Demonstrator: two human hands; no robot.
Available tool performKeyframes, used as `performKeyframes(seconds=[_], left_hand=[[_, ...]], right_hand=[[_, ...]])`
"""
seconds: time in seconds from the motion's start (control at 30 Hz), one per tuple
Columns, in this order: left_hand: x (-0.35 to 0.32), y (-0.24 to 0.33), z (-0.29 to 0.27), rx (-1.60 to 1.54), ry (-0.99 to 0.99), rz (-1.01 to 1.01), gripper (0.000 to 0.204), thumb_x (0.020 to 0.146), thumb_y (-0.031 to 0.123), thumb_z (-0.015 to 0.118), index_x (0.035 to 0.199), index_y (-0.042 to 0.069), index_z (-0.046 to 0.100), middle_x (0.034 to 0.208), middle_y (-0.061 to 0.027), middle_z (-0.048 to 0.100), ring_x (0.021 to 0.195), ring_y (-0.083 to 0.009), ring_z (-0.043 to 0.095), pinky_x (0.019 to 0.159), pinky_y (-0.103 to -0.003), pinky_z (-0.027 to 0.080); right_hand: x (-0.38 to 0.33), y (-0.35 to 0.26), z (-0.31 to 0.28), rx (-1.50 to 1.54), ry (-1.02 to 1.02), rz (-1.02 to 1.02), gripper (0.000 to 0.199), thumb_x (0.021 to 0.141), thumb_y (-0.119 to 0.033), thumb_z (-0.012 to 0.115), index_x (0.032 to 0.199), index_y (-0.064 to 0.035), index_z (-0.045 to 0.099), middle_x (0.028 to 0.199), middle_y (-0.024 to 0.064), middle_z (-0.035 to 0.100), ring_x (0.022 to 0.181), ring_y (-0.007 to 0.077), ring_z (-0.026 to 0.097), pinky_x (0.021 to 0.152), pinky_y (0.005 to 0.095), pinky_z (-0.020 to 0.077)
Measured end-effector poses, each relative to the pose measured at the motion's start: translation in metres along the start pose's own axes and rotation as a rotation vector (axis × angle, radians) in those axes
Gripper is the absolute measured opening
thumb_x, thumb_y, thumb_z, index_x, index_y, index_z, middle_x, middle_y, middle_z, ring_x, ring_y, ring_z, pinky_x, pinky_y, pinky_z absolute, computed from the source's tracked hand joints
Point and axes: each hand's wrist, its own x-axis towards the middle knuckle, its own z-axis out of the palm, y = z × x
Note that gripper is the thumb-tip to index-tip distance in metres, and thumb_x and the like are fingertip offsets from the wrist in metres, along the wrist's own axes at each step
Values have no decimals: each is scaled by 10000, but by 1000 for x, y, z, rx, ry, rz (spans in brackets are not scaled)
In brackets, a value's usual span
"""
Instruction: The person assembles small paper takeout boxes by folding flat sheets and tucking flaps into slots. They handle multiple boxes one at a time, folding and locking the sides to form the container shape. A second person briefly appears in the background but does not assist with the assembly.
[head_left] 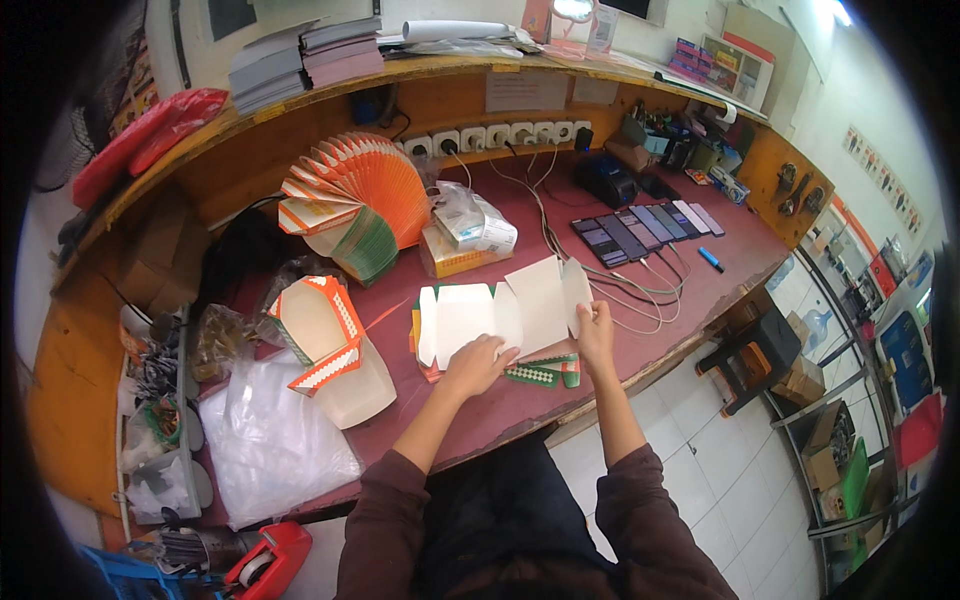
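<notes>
A flat unfolded white cardboard box blank (505, 308) lies on the dark red worktop (690, 262), on top of a small pile of similar orange and green blanks (545, 372). My left hand (476, 364) presses down on the blank's near edge. My right hand (595, 328) pinches its right flap between thumb and fingers. A folded-up orange and white box (318, 330) stands to the left, nested on other finished boxes.
A fanned stack of orange flat blanks (362, 195) sits at the back left. Clear plastic bags (268, 440) lie at the near left. Several phones (645, 228) with charging cables (560, 235) rest at the right. A red tape dispenser (268, 562) is near the bottom.
</notes>
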Motion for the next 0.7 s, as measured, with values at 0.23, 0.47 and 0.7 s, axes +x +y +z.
performKeyframes(seconds=[0.23,0.47,0.7], left_hand=[[7,45,6,-422,438,99,551,922,485,433,1198,11,491,975,-215,631,950,-391,595,779,-453,468],[24,35,-17,-140,416,-44,342,920,335,466,1006,18,563,775,-218,635,755,-407,621,648,-468,466],[-15,91,-41,-830,300,190,363,939,304,482,1083,-19,567,937,-133,631,804,-226,623,679,-336,481]], right_hand=[[-64,-38,23,43,-339,-523,367,849,-115,428,1195,-20,506,1189,240,535,1096,359,539,975,458,375],[-61,-23,19,-108,-492,-499,355,801,-57,479,1154,-40,514,1265,174,504,1193,328,460,1047,537,243],[-78,-63,4,187,15,-624,540,676,-38,688,1171,-36,472,1237,166,507,1130,299,514,924,380,424]])
